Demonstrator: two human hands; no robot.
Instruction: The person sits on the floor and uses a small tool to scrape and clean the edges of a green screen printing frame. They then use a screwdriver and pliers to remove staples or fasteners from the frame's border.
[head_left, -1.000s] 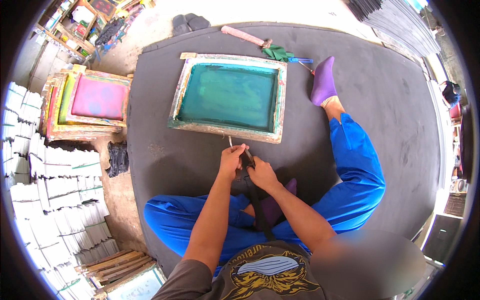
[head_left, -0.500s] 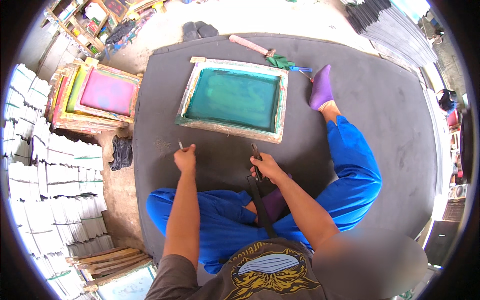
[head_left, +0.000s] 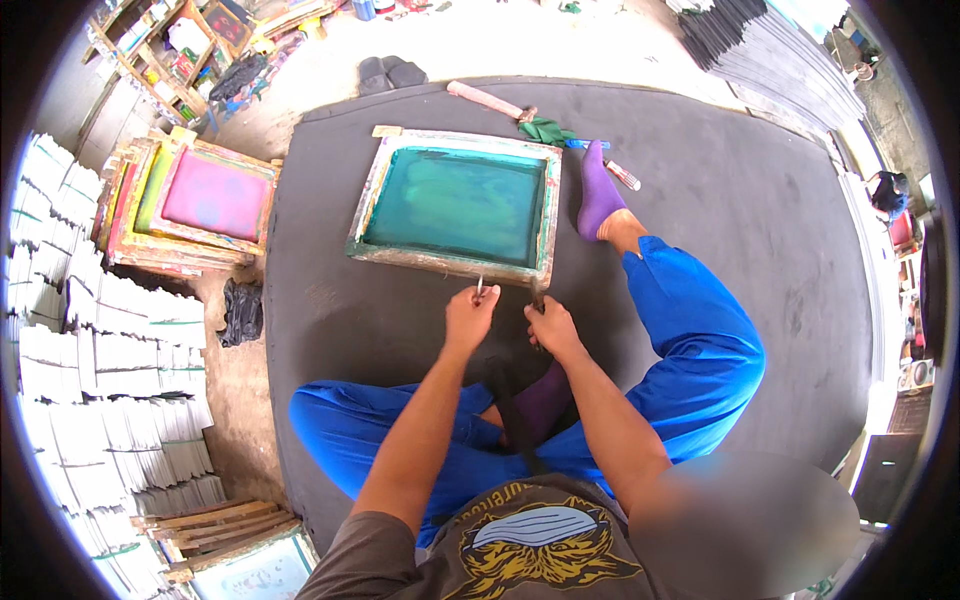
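Green-stained mesh in a wooden printing frame [head_left: 455, 205], lying flat on the dark mat [head_left: 760, 220], near edge just beyond both hands. Left hand [head_left: 470, 318] at that edge, fingers pinched shut on a small thin metal piece [head_left: 480, 288], a nail or staple perhaps, too small to tell, held upright with its tip just short of the wood, seemingly so it can be set against the frame. Right hand [head_left: 552, 328] just beside, to the frame's near right corner, fingers curled closed around a dark tool [head_left: 537, 295] whose shape stays mostly covered by the hand; hammer, pliers or knife, impossible to say. Legs in blue trousers [head_left: 700, 350] folded on the mat, one purple-socked foot [head_left: 598, 195] stretched out alongside the frame's right side, probably to keep the work close within reach. Beyond the frame's far edge, a wooden handle [head_left: 485, 99] with a green rag [head_left: 546, 130]. Left of the frame, off the mat, a stack of similar frames [head_left: 190, 205], the top one pink. Further left, piles of white sheets [head_left: 110, 380], bent by the lens and cut off at the rim. Lower right blurred out.
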